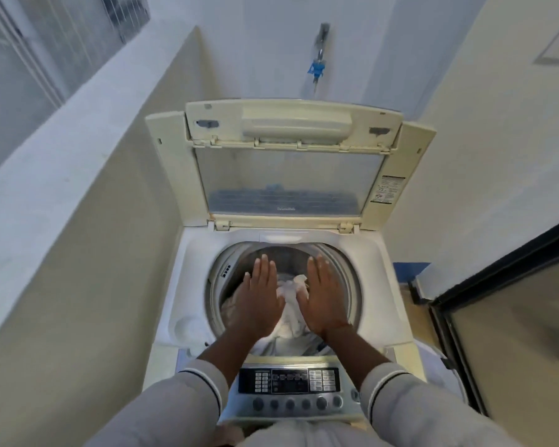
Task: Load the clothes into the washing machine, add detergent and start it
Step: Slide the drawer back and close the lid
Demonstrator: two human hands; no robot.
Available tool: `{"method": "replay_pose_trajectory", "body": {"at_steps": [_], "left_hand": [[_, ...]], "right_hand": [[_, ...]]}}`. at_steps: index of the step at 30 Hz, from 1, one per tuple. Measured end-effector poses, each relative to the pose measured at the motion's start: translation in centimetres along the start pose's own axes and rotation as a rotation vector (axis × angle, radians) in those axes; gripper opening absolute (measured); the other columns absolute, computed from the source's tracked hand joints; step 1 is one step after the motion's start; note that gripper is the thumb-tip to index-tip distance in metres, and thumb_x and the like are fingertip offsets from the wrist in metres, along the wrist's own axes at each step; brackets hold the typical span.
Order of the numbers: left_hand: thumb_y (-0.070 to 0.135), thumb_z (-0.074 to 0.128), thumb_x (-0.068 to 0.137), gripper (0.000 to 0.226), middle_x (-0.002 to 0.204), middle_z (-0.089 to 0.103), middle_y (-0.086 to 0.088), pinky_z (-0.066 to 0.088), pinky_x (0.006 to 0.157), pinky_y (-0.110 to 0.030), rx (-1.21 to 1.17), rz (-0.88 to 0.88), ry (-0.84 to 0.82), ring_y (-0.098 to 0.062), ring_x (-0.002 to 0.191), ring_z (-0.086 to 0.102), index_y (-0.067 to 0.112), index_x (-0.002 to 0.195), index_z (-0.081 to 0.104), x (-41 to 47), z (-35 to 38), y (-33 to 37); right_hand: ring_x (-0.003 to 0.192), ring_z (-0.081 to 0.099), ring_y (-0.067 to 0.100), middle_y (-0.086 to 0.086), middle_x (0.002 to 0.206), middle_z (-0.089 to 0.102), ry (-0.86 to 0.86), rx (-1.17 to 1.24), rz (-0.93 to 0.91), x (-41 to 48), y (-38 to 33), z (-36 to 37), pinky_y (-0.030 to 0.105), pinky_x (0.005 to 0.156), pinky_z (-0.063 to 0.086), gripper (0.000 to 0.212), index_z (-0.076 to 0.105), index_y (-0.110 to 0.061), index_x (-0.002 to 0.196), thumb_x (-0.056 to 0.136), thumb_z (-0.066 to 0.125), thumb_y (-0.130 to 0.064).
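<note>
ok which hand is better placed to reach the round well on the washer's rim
Left, probably: the left hand hovers nearer the round well, on its side of the drum; the right hand would need to cross.

Clothes (pixel 289 304) lie in the washing machine drum (pixel 342 272); the raised lid (pixel 288 175) stands at the far side, the control panel (pixel 291 387) near, and a tap (pixel 318 64) on the far wall.

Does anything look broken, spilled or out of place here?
Nothing stands out. The washing machine's lid stands open, white clothes lie in the drum, and the left hand and right hand are spread flat over them.
</note>
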State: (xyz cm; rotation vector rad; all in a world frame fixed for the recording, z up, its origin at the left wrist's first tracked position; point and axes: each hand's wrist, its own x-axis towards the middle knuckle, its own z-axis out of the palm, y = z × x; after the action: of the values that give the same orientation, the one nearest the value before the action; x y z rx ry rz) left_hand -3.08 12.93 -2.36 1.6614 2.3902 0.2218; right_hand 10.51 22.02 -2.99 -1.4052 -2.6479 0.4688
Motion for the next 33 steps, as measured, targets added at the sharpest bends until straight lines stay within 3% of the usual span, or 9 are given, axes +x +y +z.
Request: {"method": "replay_pose_trajectory", "body": {"at_steps": [6, 10, 13, 15, 17, 21, 26, 30, 33], "left_hand": [[0.045, 0.049, 0.09, 0.077, 0.159, 0.011, -0.016, 0.013, 0.116, -0.047, 0.107, -0.001, 0.006, -0.03, 0.148, 0.01, 0.006, 0.15, 0.021, -4.7, 0.7, 0.0], [0.051, 0.028, 0.09, 0.073, 0.158, 0.018, -0.015, 0.019, 0.115, -0.048, 0.101, -0.014, 0.03, -0.03, 0.147, 0.015, 0.006, 0.149, 0.025, -5.2, 0.2, -0.2], [0.054, 0.013, 0.088, 0.078, 0.16, 0.008, -0.014, 0.01, 0.118, -0.046, 0.08, -0.022, 0.013, -0.028, 0.148, 0.005, 0.008, 0.151, 0.017, -4.9, -0.5, -0.2], [0.055, 0.012, 0.089, 0.078, 0.161, 0.005, -0.013, 0.013, 0.12, -0.048, 0.062, -0.025, 0.039, -0.027, 0.149, 0.003, 0.008, 0.151, 0.014, -4.6, -1.2, -0.1], [0.054, 0.018, 0.092, 0.075, 0.16, 0.0, -0.011, 0.017, 0.119, -0.05, 0.003, -0.006, 0.103, -0.026, 0.149, 0.0, 0.008, 0.152, 0.01, -3.5, -3.3, 0.1], [0.046, 0.029, 0.099, 0.071, 0.159, -0.016, -0.008, 0.0, 0.121, -0.043, -0.052, 0.022, 0.358, -0.022, 0.147, -0.015, 0.011, 0.152, -0.004, 1.9, -12.1, 0.6], [0.042, 0.033, 0.099, 0.072, 0.16, -0.015, -0.009, -0.005, 0.118, -0.041, 0.04, 0.134, 0.618, -0.023, 0.147, -0.016, 0.01, 0.152, -0.004, 8.3, -24.5, 1.2], [0.045, 0.028, 0.1, 0.07, 0.16, -0.013, -0.01, 0.0, 0.12, -0.047, 0.101, 0.151, 0.576, -0.025, 0.147, -0.014, 0.01, 0.152, -0.002, 12.3, -30.1, 1.8], [0.047, 0.022, 0.101, 0.066, 0.162, -0.002, -0.01, 0.006, 0.12, -0.05, 0.111, 0.112, 0.367, -0.026, 0.149, -0.004, 0.01, 0.152, 0.005, 14.8, -31.1, 1.8]], "right_hand": [[0.15, 0.006, 0.027, 0.008, 0.163, 0.007, -0.025, -0.135, -0.073, -3.6, 1.5, -0.4, 0.05, 0.118, 0.021, 0.081, 0.014, -0.017, 0.155, 0.088, 0.02, -0.062], [0.151, 0.0, 0.025, 0.005, 0.163, 0.003, -0.037, -0.147, -0.103, -4.1, 1.7, -0.9, 0.051, 0.119, 0.017, 0.082, 0.012, -0.018, 0.155, 0.089, 0.018, -0.067], [0.151, -0.001, 0.024, 0.005, 0.164, 0.001, -0.06, -0.146, -0.12, -4.0, 1.6, -1.4, 0.05, 0.119, 0.017, 0.083, 0.01, -0.018, 0.155, 0.09, 0.019, -0.068], [0.151, 0.0, 0.023, 0.005, 0.163, 0.0, -0.042, -0.128, -0.137, -3.7, 1.4, -2.4, 0.049, 0.119, 0.018, 0.083, 0.007, -0.018, 0.155, 0.089, 0.021, -0.066], [0.151, 0.001, 0.022, 0.005, 0.163, 0.001, 0.041, -0.08, -0.168, -2.4, 0.6, -4.7, 0.047, 0.12, 0.017, 0.082, 0.007, -0.016, 0.155, 0.09, 0.023, -0.064], [0.15, -0.007, 0.017, 0.002, 0.163, -0.007, 0.321, -0.013, -0.252, 3.3, -2.7, -13.3, 0.043, 0.123, 0.005, 0.076, 0.0, -0.017, 0.155, 0.097, 0.032, -0.054], [0.151, -0.002, 0.021, 0.006, 0.164, -0.001, 0.58, -0.1, -0.338, 10.5, -7.0, -24.6, 0.042, 0.12, 0.002, 0.078, 0.003, -0.013, 0.155, 0.097, 0.035, -0.053], [0.151, -0.004, 0.023, 0.008, 0.164, -0.002, 0.462, -0.219, -0.303, 15.1, -8.5, -28.8, 0.046, 0.121, 0.001, 0.075, 0.002, -0.011, 0.155, 0.098, 0.024, -0.056], [0.151, -0.004, 0.023, 0.008, 0.164, -0.002, 0.272, -0.232, -0.242, 17.2, -8.9, -28.8, 0.047, 0.121, 0.0, 0.072, 0.002, -0.011, 0.154, 0.1, 0.019, -0.055]]}}
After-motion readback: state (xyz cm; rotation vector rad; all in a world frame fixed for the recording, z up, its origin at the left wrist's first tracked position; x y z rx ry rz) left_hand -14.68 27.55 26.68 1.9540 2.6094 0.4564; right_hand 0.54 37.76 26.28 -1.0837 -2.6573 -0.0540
